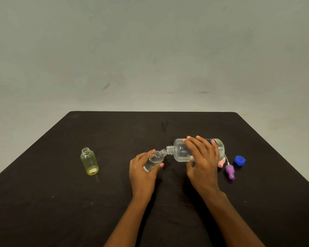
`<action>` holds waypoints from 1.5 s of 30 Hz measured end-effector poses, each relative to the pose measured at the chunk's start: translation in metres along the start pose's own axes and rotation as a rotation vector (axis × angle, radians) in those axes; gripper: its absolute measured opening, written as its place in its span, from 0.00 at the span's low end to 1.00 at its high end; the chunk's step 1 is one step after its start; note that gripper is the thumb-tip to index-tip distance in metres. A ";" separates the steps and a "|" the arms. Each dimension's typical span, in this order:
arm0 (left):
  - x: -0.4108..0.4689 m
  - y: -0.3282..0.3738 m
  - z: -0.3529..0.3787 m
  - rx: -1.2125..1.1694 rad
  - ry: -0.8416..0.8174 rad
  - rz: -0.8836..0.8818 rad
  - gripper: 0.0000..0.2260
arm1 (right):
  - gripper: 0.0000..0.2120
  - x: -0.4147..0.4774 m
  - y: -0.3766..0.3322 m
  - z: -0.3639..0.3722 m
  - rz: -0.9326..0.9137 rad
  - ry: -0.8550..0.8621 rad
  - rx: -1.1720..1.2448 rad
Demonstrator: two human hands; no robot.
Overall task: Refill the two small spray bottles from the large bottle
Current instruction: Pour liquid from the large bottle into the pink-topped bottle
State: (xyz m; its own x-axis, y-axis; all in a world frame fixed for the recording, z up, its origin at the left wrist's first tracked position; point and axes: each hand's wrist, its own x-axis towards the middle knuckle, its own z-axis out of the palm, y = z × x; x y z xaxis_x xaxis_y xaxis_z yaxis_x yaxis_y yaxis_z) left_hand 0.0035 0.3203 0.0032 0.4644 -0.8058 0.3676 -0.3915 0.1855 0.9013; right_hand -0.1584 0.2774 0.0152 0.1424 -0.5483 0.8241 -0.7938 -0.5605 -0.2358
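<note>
At desk (96, 211) centre, right hand (202, 161) fingers (203, 145) clamp large clear plastic bottle (179, 152), tipped for pouring; left hand (141, 172) fingers (161, 164) clamp small clear spray bottle (155, 158), necks meeting.

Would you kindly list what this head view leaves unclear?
All in the head view:
- Whether liquid flows from the large bottle into the small clear bottle: necks too small, liquid clear.
- That bottle's fill level: the left hand covers its lower part.
- The pink piece by the right hand: mostly hidden behind it.
- The thing inside the yellow bottle base: too small.
</note>
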 end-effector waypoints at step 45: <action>0.000 0.001 0.001 -0.013 -0.001 0.006 0.21 | 0.41 0.000 0.000 0.001 0.004 0.022 0.006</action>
State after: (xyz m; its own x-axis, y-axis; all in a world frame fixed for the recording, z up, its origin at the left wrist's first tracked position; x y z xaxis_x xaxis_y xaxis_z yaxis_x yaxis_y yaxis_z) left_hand 0.0027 0.3201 0.0038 0.4614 -0.8050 0.3729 -0.3836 0.1980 0.9020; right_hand -0.1579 0.2769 0.0144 0.1260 -0.5367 0.8343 -0.7906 -0.5624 -0.2423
